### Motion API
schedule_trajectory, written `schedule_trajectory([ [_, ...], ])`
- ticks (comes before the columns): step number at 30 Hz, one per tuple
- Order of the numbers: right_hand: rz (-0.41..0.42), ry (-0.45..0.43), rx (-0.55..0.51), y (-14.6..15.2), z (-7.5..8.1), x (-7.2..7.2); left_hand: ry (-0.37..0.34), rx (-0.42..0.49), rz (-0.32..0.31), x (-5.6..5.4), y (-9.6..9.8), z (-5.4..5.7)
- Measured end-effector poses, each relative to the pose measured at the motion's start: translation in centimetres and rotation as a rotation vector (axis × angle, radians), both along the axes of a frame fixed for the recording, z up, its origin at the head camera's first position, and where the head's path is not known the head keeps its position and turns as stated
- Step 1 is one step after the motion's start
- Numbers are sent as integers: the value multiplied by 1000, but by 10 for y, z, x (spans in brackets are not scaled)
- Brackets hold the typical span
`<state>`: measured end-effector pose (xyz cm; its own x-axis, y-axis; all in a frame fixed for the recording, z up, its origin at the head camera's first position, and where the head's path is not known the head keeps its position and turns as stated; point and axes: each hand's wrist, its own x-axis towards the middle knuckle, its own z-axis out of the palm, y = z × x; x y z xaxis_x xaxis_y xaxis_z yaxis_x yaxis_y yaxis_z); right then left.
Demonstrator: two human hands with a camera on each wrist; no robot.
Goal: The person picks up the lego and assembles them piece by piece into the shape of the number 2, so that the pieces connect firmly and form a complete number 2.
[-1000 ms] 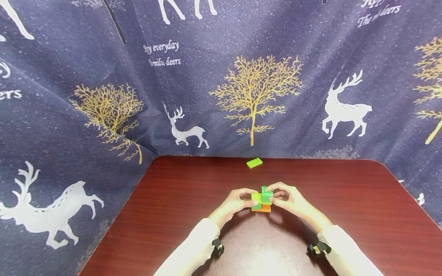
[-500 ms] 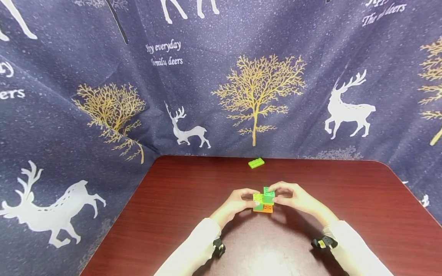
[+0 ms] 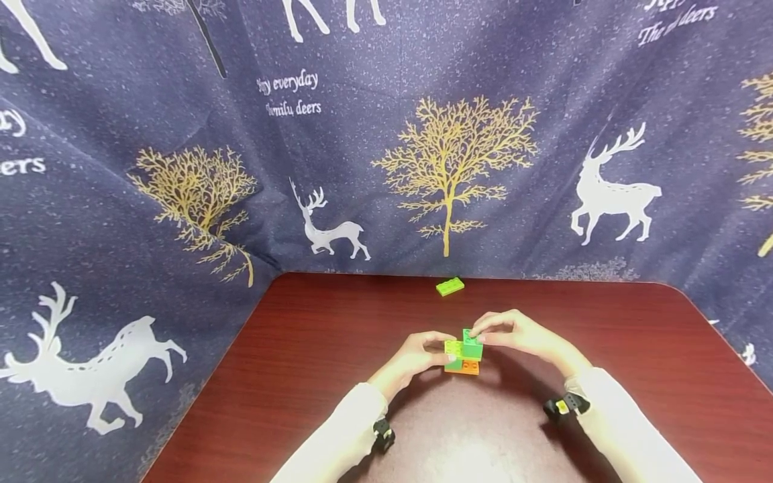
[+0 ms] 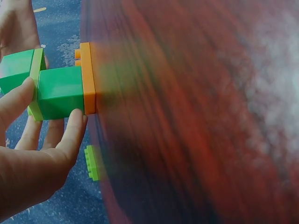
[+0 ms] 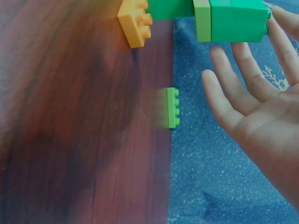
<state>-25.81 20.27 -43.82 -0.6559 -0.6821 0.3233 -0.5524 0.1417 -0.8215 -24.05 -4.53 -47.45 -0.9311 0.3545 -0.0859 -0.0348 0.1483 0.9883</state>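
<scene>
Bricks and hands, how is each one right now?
Orange brick: bottom of stack, some studs bare
Lower green brick: between orange and lime
Lime plate: partly covered
Upper green brick: on top, studs up
Loose lime brick: apart, studs up
Left hand: holding stack
Right hand: at upper green brick's top

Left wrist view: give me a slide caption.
Left hand grips a stack: orange plate, green block, lime plate, offset second green block.

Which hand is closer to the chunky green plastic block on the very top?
Right. The right hand is at the top of that green block. The left hand is lower and to its left, thumb on the flat lime-green plastic plate below it.
</scene>
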Motion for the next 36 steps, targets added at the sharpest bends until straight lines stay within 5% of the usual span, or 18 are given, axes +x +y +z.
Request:
schedule_trajectory([
  [13, -169, -201, -56, -6, 1, -22, 17, 0, -17, -2, 1, -1],
  [25, -288, -260, -234, -7, -18, -52, -2, -9, 1, 0, 0, -2],
  [36, -384, -249, -239, -11, -30, -74, 4, -11, -1, -2, 1, -3],
])
